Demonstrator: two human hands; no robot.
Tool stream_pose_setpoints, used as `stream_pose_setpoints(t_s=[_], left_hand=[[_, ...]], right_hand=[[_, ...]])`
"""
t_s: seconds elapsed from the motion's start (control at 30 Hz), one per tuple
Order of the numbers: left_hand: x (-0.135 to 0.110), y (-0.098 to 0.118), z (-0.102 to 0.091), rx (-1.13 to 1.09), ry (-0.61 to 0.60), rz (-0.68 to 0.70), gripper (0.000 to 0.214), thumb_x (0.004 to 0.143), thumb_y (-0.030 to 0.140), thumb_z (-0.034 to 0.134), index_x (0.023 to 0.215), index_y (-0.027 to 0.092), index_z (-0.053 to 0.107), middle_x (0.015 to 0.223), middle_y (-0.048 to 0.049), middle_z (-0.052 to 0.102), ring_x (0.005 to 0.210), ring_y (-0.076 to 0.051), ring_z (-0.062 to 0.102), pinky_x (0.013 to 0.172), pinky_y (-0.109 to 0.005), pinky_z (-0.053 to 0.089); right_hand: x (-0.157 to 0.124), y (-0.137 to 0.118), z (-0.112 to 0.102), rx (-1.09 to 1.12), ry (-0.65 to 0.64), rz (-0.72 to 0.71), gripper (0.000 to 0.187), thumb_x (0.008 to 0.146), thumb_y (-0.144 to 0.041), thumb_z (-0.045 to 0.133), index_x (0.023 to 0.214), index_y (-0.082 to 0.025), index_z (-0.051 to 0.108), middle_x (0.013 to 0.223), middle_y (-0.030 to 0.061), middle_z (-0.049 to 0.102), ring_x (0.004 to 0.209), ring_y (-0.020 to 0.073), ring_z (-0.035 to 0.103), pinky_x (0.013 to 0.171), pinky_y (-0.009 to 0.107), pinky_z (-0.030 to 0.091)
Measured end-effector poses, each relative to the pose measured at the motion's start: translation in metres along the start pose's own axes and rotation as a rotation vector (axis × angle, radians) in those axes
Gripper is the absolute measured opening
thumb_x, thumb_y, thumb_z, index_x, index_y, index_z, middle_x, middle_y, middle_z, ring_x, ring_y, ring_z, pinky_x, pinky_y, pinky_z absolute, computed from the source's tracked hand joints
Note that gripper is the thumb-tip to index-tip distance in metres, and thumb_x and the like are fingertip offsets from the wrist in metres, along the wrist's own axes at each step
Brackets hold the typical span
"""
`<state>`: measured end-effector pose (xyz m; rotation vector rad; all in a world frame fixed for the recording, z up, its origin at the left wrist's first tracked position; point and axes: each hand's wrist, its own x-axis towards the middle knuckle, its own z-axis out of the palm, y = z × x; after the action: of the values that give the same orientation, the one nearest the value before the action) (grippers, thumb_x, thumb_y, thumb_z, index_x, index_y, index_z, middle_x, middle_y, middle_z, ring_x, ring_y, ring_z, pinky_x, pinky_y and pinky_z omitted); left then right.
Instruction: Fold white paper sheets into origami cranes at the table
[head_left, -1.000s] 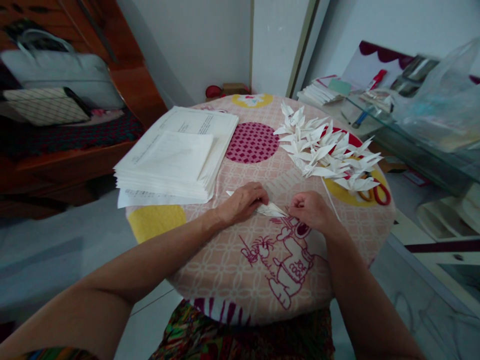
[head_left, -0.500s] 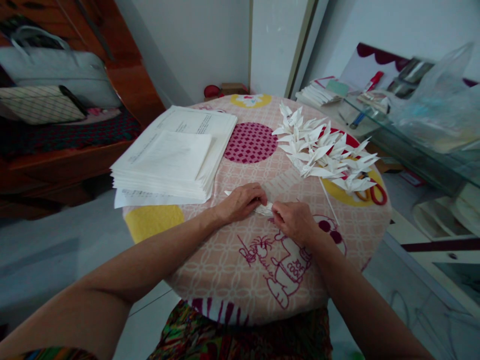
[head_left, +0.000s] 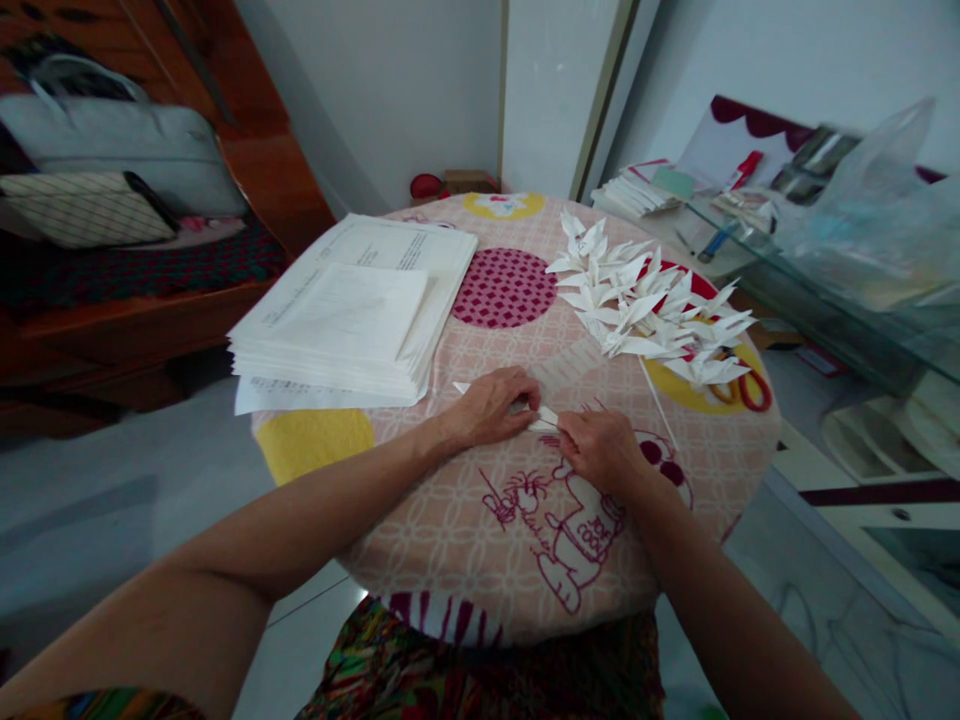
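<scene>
Between my two hands, low over the cloth, is a small folded paper (head_left: 545, 419), narrow and white. The fingers of my left hand (head_left: 495, 405) are closed on its left part, and a white tip pokes out on that hand's far side. My right hand (head_left: 600, 447) pinches the paper's right end between thumb and fingers. Much of the folded piece is hidden by the fingers. Beyond my hands lies a translucent strip like a ruler (head_left: 566, 368). Farther right is a heap of folded white paper cranes (head_left: 637, 310), with a thin white stick (head_left: 660, 405) reaching toward me.
A stack of printed paper (head_left: 442, 300) bears a smaller pile of sheets (head_left: 352, 310) at left. Red-handled scissors (head_left: 754, 390) lie by the right edge of the round table, on a patterned tablecloth (head_left: 465, 540). A glass shelf (head_left: 825, 290) with a plastic bag (head_left: 862, 220) stands right.
My right hand has shifted slightly right and down. The paper between my hands now shows as a slimmer, pointed piece. My left hand stays nearly in place.
</scene>
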<state>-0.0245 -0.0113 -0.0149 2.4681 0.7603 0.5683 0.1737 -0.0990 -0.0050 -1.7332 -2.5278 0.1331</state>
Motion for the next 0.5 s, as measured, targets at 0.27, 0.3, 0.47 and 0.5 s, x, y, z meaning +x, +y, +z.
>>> stream_pose_setpoints(t_s=[0.27, 0.3, 0.47, 0.5], left_hand=[[0.002, 0.004, 0.004, 0.068, 0.016, -0.041, 0.008, 0.082, 0.023, 0.065, 0.085, 0.017, 0.062, 0.086, -0.0044, 0.062, 0.083, -0.019, 0.057, 0.079, -0.031, 0.047], [0.002, 0.004, 0.004, 0.069, 0.017, -0.045, 0.008, 0.082, 0.024, 0.065, 0.085, 0.017, 0.062, 0.086, -0.0044, 0.062, 0.083, -0.019, 0.057, 0.079, -0.031, 0.047], [0.002, 0.004, 0.005, 0.074, 0.023, -0.048, 0.008, 0.081, 0.023, 0.066, 0.084, 0.017, 0.062, 0.087, -0.0045, 0.062, 0.085, -0.019, 0.058, 0.08, -0.031, 0.047], [0.002, 0.004, 0.005, 0.073, 0.023, -0.048, 0.009, 0.081, 0.023, 0.066, 0.084, 0.017, 0.062, 0.087, -0.0046, 0.062, 0.085, -0.019, 0.058, 0.08, -0.031, 0.047]], right_hand=[[-0.001, 0.004, -0.005, 0.711, 0.278, 0.352, 0.009, 0.077, -0.027, 0.055, 0.073, -0.019, 0.059, 0.054, -0.0023, 0.056, 0.049, 0.0122, 0.047, 0.05, 0.024, 0.032], [0.002, 0.003, -0.005, 0.776, 0.28, 0.382, 0.011, 0.077, -0.03, 0.055, 0.073, -0.02, 0.059, 0.053, -0.003, 0.054, 0.047, 0.0118, 0.045, 0.048, 0.024, 0.031], [0.017, -0.007, 0.0, 0.748, 0.146, 0.441, 0.012, 0.072, -0.03, 0.062, 0.066, -0.02, 0.057, 0.052, -0.0033, 0.056, 0.048, 0.0113, 0.045, 0.048, 0.023, 0.028], [0.02, -0.009, -0.001, 0.685, 0.124, 0.447, 0.012, 0.071, -0.028, 0.062, 0.064, -0.02, 0.057, 0.053, -0.0029, 0.057, 0.05, 0.0115, 0.046, 0.049, 0.023, 0.028]])
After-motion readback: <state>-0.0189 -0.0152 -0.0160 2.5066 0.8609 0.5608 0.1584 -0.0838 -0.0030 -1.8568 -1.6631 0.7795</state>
